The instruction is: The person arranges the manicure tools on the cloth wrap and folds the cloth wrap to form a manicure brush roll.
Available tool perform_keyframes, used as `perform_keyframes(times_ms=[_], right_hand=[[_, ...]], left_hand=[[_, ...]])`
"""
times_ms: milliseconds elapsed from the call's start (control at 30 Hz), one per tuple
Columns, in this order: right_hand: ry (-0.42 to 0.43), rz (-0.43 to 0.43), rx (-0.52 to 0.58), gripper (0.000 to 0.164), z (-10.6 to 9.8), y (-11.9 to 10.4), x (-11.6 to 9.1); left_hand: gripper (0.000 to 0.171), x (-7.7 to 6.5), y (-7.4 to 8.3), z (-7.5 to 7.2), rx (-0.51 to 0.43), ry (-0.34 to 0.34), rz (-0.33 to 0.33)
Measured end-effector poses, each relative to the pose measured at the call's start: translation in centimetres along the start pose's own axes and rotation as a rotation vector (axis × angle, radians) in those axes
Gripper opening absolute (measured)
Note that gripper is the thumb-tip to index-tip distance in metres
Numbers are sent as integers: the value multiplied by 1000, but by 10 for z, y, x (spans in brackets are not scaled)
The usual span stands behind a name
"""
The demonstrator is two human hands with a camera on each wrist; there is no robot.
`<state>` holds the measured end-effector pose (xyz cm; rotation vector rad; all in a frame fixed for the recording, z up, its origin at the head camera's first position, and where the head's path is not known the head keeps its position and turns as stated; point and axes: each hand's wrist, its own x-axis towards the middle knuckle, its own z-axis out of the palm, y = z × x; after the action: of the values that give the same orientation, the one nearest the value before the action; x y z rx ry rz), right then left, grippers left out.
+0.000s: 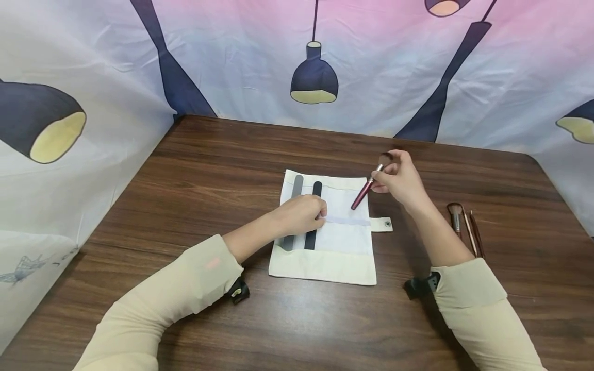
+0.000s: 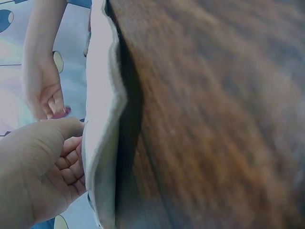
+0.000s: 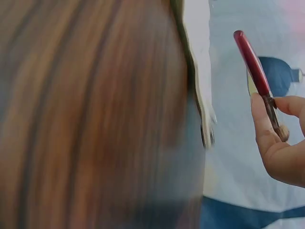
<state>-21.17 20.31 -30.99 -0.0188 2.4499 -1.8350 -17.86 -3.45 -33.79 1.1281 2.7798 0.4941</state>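
Observation:
A cream cloth brush roll lies unfolded on the table, with a snap tab at its right side. A grey flat stick like a nail file and a black one are tucked in it. My left hand lies across both, fingers curled, and pinches the roll's pale lavender band. Above the roll's right edge, my right hand holds a makeup brush between thumb and fingers. Its burgundy handle slants down toward the roll, with the dark bristles at the upper end.
To the right on the brown wooden table lie another makeup brush and two thin sticks or brushes, partly hidden by the right forearm. A printed cloth hangs behind the table.

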Motion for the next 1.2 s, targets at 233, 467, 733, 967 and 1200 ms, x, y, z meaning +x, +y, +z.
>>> perform_keyframes(times_ms=[233, 467, 733, 967, 1200], right_hand=[[-31, -40, -38, 66, 23, -4, 10], [-67, -48, -109, 65, 41, -5, 18], [-164, -25, -251, 65, 52, -5, 17], [-244, 13, -297, 66, 55, -4, 16], [-282, 21, -407, 64, 60, -3, 18]], left_hand=[[8, 0, -1, 1, 0, 23, 11], [7, 2, -1, -2, 0, 6, -7], [6, 2, 0, 1, -8, -19, -25], [5, 2, 2, 3, -23, -18, -14], [5, 3, 1, 2, -27, -14, -11]])
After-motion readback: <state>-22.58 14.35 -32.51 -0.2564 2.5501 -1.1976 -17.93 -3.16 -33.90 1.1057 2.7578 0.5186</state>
